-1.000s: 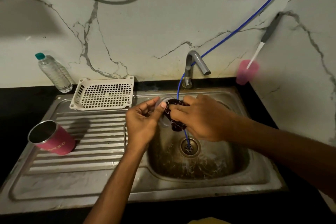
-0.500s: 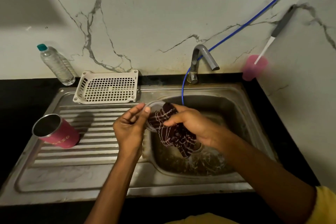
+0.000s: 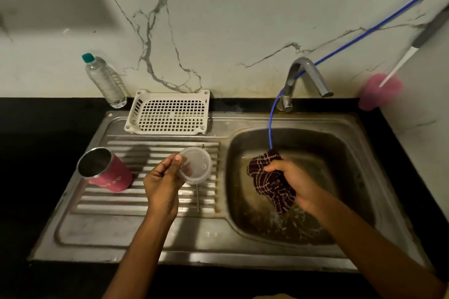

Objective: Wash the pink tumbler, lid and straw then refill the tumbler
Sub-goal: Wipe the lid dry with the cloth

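Left grip pinches the lid at its near rim, thumb on top and fingers beneath. The lid is tilted and held above the drainboard, not touching it. Right grip is clenched round a dark checked cloth, low in the basin just under the end of the blue hose. Water splashes below it.

Tumbler lies on its side on the drainboard, left of the lid, with its open mouth facing up and left. It is empty. A thin rod lies across the ribs beneath the lid. It is probably the straw, but too faint to be sure.

Handling, as judged:
- **Lid:** clear thin plastic, light, a little flexible, likely wet and slick. A rim pinch suits it, since pressing the flat centre would bow it.
- **Tumbler:** steel inside, rigid, the heaviest piece. Being round, it may roll on the ribs. Take it round the body, or with the thumb hooked inside the mouth.
- **Straw, if that is it:** slim, stiff and apt to roll or slip on wet steel. Pinch it mid-length.
- **Cloth:** soft, soaked and dripping.
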Demonstrator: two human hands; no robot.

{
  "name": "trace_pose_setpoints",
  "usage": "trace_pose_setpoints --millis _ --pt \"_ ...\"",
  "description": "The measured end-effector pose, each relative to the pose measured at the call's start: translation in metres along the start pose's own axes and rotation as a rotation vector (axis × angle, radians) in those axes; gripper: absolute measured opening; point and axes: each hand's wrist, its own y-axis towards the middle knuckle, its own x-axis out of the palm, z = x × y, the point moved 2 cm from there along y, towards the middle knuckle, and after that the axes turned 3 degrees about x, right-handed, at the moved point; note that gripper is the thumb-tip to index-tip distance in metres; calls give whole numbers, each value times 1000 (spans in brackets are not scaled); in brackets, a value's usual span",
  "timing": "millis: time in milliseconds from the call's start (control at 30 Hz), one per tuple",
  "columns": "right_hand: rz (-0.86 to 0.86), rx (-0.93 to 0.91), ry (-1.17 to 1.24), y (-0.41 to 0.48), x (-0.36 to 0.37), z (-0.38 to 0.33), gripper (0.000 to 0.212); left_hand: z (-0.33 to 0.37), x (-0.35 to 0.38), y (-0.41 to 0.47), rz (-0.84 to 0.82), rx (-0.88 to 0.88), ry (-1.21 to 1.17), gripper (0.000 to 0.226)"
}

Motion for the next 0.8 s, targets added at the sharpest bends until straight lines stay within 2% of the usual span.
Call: trace_pose_setpoints --millis 100,167,233,400,433,533,600,700,800 --pt "0 12 -133 7 10 9 32 4 -3 25 32 11 70 7" --pt "12 4 -220 13 18 13 42 11 -3 48 55 29 100 6" --pt "-6 -7 -260 15 29 13 38 21 -2 75 93 58 132 4" --pt "-81 -52 -410 32 49 9 28 41 13 143 120 302 397 17" --pt "-88 -76 -441 36 52 6 22 42 16 155 101 365 497 23" --pt "-103 -119 -537 50 58 0 27 40 20 187 15 524 791 43" --pt "-121 -139 -575 59 61 -4 21 37 21 201 -45 609 949 48" --pt "-131 -163 -598 73 65 -5 19 32 25 206 -108 667 1041 46" --pt "-130 -197 -612 83 68 -5 19 34 27 186 -173 798 1184 33"
